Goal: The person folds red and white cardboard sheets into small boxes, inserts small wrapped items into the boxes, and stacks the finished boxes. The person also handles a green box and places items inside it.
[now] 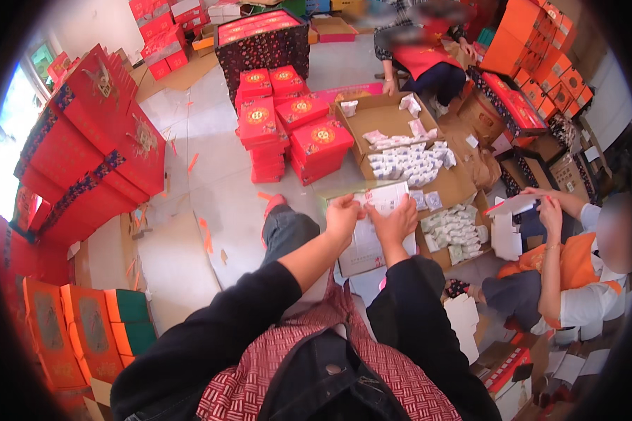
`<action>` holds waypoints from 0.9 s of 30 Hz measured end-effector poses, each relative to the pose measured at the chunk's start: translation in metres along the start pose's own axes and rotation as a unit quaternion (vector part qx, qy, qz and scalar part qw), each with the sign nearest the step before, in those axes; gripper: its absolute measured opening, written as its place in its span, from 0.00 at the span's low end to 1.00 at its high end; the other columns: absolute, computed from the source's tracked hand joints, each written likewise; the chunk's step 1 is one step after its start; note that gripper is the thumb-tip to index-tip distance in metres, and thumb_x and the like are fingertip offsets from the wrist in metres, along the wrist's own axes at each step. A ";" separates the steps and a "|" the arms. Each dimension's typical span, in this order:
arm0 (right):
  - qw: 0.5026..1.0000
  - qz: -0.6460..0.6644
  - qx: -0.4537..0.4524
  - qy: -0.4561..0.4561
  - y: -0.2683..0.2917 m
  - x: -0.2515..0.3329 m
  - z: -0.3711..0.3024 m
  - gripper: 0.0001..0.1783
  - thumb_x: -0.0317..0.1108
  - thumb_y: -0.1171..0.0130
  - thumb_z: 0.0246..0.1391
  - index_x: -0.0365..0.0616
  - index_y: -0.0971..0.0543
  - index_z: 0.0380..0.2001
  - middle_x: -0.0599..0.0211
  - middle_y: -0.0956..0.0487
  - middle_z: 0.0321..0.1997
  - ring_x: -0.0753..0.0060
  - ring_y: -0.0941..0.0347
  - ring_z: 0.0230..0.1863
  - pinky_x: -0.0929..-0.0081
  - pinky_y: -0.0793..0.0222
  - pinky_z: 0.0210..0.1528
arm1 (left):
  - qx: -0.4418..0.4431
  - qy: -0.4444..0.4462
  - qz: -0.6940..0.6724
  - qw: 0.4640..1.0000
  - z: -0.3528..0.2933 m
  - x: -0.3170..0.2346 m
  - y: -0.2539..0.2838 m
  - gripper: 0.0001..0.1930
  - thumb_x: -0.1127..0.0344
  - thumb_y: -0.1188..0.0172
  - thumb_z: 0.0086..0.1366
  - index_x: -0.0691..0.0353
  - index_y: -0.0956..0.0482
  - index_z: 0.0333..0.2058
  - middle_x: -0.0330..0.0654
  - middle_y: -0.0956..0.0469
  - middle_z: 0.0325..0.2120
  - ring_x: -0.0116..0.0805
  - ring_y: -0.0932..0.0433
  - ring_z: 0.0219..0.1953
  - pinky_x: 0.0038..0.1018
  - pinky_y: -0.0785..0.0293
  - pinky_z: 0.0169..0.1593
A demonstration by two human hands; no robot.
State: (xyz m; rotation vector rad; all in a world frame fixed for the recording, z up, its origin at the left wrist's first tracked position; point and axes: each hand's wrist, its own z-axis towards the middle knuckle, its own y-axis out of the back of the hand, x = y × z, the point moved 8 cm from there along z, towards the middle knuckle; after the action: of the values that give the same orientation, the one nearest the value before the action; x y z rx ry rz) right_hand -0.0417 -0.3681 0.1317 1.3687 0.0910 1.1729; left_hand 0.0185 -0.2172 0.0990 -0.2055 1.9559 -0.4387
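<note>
Both my hands meet in front of my lap, above a white cardboard carton with printed marks. My left hand is closed, its thumb and fingertips pinched near the carton's upper part. Close beside it, my right hand has its fingers bent, the thumb pointing toward the left hand. Anything small between the fingertips is hidden. Just beyond and to the right, white wrapped packets lie in rows in an open brown cardboard tray. Pale green packets fill a nearer cardboard tray to the right.
Red gift boxes stand stacked ahead. Larger red boxes rise on the left, orange and green ones at lower left. A co-worker in an orange apron folds card on the right; another person bends by the far tray.
</note>
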 end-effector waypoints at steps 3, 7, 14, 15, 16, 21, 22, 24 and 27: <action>0.999 0.014 -0.032 0.030 -0.004 -0.008 -0.003 0.53 0.52 0.29 0.28 0.42 0.41 0.57 0.52 0.42 0.60 0.49 0.49 0.63 0.49 0.53 0.59 | 0.004 0.014 -0.082 0.997 0.001 0.012 -0.009 0.24 0.81 0.50 0.58 0.73 0.40 0.55 0.50 0.28 0.36 0.38 0.23 0.30 0.28 0.24 0.36; 0.998 0.041 -0.028 0.034 -0.006 -0.017 -0.004 0.51 0.47 0.28 0.29 0.45 0.40 0.57 0.55 0.41 0.60 0.49 0.49 0.62 0.51 0.54 0.60 | -0.007 0.006 -0.119 0.993 -0.006 0.015 -0.023 0.21 0.79 0.50 0.59 0.72 0.37 0.53 0.50 0.27 0.32 0.37 0.23 0.26 0.28 0.24 0.30; 0.995 0.085 -0.013 0.044 0.001 -0.022 -0.007 0.53 0.49 0.28 0.29 0.47 0.42 0.59 0.57 0.43 0.62 0.50 0.51 0.63 0.51 0.56 0.61 | -0.116 -0.090 0.305 0.941 0.018 -0.009 -0.018 0.10 0.72 0.42 0.56 0.71 0.26 0.36 0.48 0.23 0.20 0.37 0.23 0.17 0.29 0.27 0.20; 0.996 0.083 -0.010 0.042 0.001 -0.025 -0.007 0.54 0.50 0.27 0.29 0.47 0.43 0.59 0.57 0.44 0.62 0.50 0.52 0.64 0.51 0.57 0.61 | -0.132 -0.101 0.348 0.922 0.019 -0.011 -0.019 0.09 0.72 0.41 0.55 0.71 0.24 0.33 0.50 0.23 0.21 0.39 0.22 0.18 0.30 0.26 0.22; 0.995 0.087 -0.012 0.045 0.001 -0.023 -0.007 0.53 0.49 0.28 0.29 0.48 0.43 0.59 0.57 0.43 0.62 0.50 0.51 0.63 0.51 0.57 0.61 | -0.141 -0.127 0.395 0.899 0.022 -0.015 -0.018 0.07 0.72 0.41 0.54 0.70 0.24 0.31 0.50 0.23 0.21 0.40 0.22 0.19 0.31 0.26 0.23; 0.996 0.079 -0.011 0.031 0.002 -0.036 -0.007 0.51 0.48 0.28 0.31 0.48 0.43 0.59 0.58 0.43 0.62 0.50 0.50 0.62 0.52 0.57 0.61 | -0.172 0.105 0.310 0.929 0.026 -0.001 -0.025 0.07 0.70 0.42 0.52 0.71 0.23 0.23 0.50 0.23 0.18 0.36 0.22 0.20 0.33 0.29 0.23; 0.995 0.091 -0.002 0.034 0.002 -0.022 -0.007 0.51 0.48 0.28 0.31 0.49 0.43 0.60 0.58 0.43 0.62 0.50 0.49 0.62 0.52 0.57 0.61 | -0.169 0.036 0.335 0.926 0.047 -0.001 -0.004 0.07 0.70 0.42 0.51 0.71 0.23 0.24 0.51 0.22 0.19 0.36 0.22 0.21 0.33 0.28 0.24; 0.993 0.103 0.002 0.052 -0.002 0.000 -0.008 0.51 0.48 0.28 0.31 0.49 0.43 0.60 0.58 0.43 0.62 0.50 0.49 0.62 0.53 0.56 0.61 | -0.172 -0.075 0.378 0.907 0.080 0.003 0.039 0.08 0.70 0.42 0.51 0.70 0.21 0.27 0.51 0.22 0.22 0.37 0.21 0.25 0.32 0.27 0.29; 0.996 0.080 -0.021 0.035 0.001 -0.035 0.000 0.52 0.48 0.28 0.31 0.49 0.43 0.60 0.59 0.43 0.62 0.51 0.48 0.62 0.53 0.55 0.60 | -0.170 -0.119 0.421 0.883 0.009 -0.023 -0.019 0.12 0.72 0.43 0.50 0.66 0.20 0.35 0.51 0.20 0.33 0.42 0.21 0.37 0.32 0.26 0.42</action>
State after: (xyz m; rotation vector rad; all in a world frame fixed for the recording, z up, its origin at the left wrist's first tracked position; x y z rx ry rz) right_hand -0.0582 -0.3920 0.1129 1.3173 0.0064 1.3489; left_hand 0.0354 -0.2286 0.1227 0.3592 1.6668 0.4852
